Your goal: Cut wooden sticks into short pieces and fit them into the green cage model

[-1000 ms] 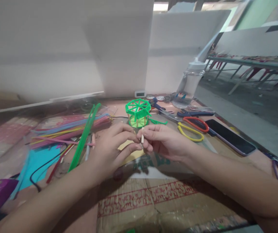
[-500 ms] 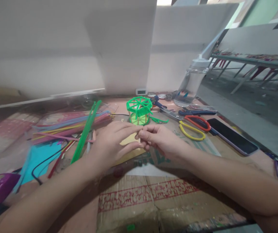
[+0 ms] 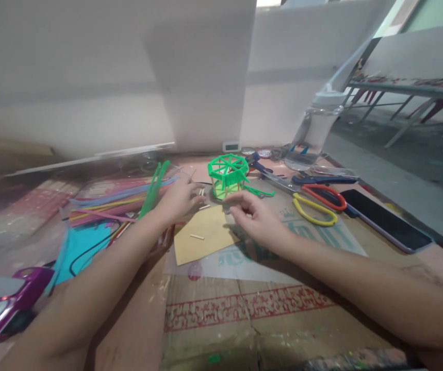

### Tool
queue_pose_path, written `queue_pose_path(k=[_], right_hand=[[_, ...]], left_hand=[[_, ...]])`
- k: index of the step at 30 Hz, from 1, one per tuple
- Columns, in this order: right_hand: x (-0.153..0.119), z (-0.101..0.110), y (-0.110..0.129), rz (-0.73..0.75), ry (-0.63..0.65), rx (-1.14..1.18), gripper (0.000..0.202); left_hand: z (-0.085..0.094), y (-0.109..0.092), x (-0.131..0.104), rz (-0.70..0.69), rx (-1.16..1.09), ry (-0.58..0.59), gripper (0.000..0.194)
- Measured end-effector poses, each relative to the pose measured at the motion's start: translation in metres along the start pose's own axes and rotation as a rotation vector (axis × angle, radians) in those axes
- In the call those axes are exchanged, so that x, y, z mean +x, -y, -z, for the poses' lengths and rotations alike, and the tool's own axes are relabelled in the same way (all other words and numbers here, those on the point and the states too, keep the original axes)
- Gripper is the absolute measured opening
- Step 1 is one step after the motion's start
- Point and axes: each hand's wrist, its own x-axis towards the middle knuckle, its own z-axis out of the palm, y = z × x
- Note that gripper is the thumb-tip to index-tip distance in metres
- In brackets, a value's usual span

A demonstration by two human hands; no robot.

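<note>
My left hand (image 3: 180, 199) reaches over the table beside short pale sticks (image 3: 204, 207), its fingers bent and apart at their near side. Fingers of my right hand (image 3: 255, 215) curl loosely, thumb and forefinger apart, at the right edge of a yellow paper piece (image 3: 206, 226). One short stick (image 3: 197, 237) lies on that paper. Just beyond my hands stands a small green frame (image 3: 228, 175) with a spoked top, thin upright posts and a light green base. A loose green strip (image 3: 260, 191) lies to its right.
Scissors (image 3: 317, 203) with yellow and red handles lie right, near a phone (image 3: 386, 219) and a water bottle (image 3: 314, 131). Coloured pipe cleaners (image 3: 109, 203), blue paper (image 3: 85, 247) and a purple glue tape dispenser-like object (image 3: 16, 304) are left. Cardboard (image 3: 283, 335) covers the front.
My hands, together at the fingertips before, have separated. The left moved away and left to the short sticks; the right stayed near the green frame. More of the yellow paper shows.
</note>
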Motion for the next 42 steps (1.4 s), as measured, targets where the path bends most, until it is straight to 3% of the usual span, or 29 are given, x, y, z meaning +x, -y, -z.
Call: queue_pose_path(k=[3, 7, 15, 19, 24, 28, 31, 34, 37, 42], right_hand=[[-0.006, -0.012, -0.013, 0.053, 0.057, -0.024, 0.022], [-0.006, -0.013, -0.017, -0.009, 0.116, 0.018, 0.018], [0.003, -0.008, -0.023, -0.091, 0.03, 0.206, 0.015], [0.007, -0.008, -0.029, -0.153, 0.017, 0.284, 0.016], [0.007, -0.01, -0.032, -0.161, 0.025, 0.25, 0.017], [0.005, -0.004, -0.018, -0.053, -0.002, 0.106, 0.018], [0.001, 0.009, 0.006, 0.165, 0.007, -0.127, 0.022], [-0.003, 0.02, 0.03, 0.314, 0.053, -0.239, 0.03], [-0.007, 0.022, 0.045, 0.318, 0.056, -0.209, 0.035], [-0.011, 0.016, 0.05, 0.201, 0.035, -0.065, 0.03]], left_hand=[[-0.006, 0.0, 0.006, -0.011, 0.019, 0.008, 0.038], [-0.008, 0.001, 0.007, -0.014, 0.054, 0.018, 0.036], [0.008, -0.011, -0.01, -0.036, 0.026, 0.109, 0.024], [0.006, -0.019, -0.023, -0.001, -0.014, 0.135, 0.021], [-0.002, -0.023, -0.023, 0.074, -0.076, 0.105, 0.021], [0.013, -0.032, -0.022, 0.136, -0.157, 0.06, 0.026], [0.036, -0.047, -0.028, 0.15, -0.375, 0.105, 0.03], [0.053, -0.066, -0.036, 0.225, -0.999, 0.179, 0.031], [0.057, -0.083, -0.042, 0.294, -1.325, 0.207, 0.03], [0.056, -0.1, -0.047, 0.35, -1.471, 0.27, 0.025]])
